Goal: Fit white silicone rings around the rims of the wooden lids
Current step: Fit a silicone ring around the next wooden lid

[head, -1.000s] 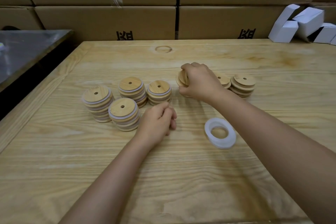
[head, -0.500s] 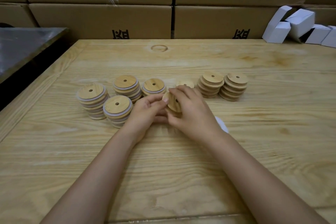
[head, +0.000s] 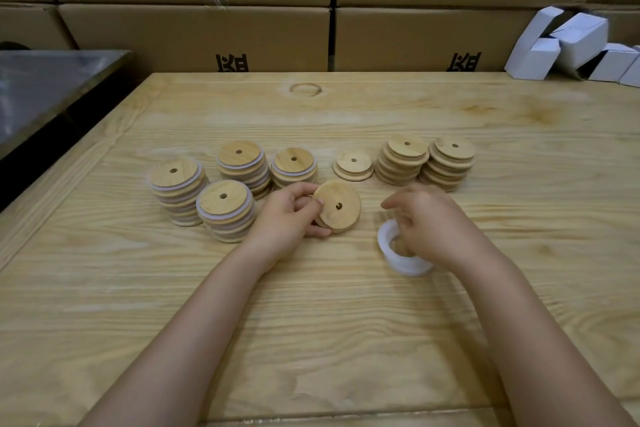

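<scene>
lid [head: 337, 206] mid-frame, tilted, pinched at its rim by our left grip [head: 291, 215] | wood: we judge it light, stiff, smooth; hold by the edge | white rings [head: 398, 262] stacked right of centre on counter [head: 311, 322]; soft, stretchy, lift one by its band | right grip [head: 426, 222] blurred over them, we cannot tell its hold | ringed stacks [head: 239, 163] left, bare stacks [head: 403, 158] right

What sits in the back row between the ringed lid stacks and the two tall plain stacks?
A plain lid, perhaps two stacked, lying flat and apart from both groups. The head view shows it.
</scene>
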A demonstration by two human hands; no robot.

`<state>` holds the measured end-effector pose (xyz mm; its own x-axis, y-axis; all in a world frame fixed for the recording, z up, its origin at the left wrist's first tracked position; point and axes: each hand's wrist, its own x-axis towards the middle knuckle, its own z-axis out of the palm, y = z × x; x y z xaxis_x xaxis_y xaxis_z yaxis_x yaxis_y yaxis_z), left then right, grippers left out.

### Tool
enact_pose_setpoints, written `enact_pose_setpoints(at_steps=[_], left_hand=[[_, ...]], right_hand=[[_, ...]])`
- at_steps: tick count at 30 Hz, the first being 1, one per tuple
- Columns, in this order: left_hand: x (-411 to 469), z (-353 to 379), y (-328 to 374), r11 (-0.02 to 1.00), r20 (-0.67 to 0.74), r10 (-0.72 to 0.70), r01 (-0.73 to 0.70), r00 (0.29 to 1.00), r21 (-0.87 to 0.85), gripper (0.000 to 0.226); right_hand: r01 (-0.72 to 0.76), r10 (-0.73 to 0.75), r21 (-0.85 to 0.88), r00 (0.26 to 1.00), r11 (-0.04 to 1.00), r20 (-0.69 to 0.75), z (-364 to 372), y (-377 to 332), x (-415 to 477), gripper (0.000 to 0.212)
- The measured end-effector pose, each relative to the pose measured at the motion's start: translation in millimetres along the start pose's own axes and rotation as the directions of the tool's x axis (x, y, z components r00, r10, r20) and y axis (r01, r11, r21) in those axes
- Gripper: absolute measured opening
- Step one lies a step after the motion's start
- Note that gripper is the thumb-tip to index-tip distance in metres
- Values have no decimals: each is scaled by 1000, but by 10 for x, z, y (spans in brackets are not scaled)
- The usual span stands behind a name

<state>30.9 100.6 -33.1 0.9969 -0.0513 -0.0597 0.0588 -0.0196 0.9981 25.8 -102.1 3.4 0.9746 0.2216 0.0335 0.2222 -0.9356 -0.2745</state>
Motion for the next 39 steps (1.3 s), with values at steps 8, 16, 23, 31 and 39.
enact_pose_setpoints(at_steps=[8,16,23,31,39], left_hand=[[-18,11,31,999,-1,-4,4,1000,31,13],[-28,21,49,1000,-7,-7,7,1000,0,13],[-44,28,65,1000,5,0,0,1000,-16,13],[-80,-36,98,969,6,97,-93,995,-231,28],[-139,30,98,971,61,163,-150,985,-186,20]], right_hand=[[-49,51,-34,996,998,67,-96,31,-46,38],[22,-21,-60,1000,998,14,-104,83,-40,26],[89,-72,83,979,993,-193,-109,116,-31,17],[191,-68,504,965,842,-253,-87,37,-42,16],[209,7,757,963,619,-271,8,-86,-7,15]])
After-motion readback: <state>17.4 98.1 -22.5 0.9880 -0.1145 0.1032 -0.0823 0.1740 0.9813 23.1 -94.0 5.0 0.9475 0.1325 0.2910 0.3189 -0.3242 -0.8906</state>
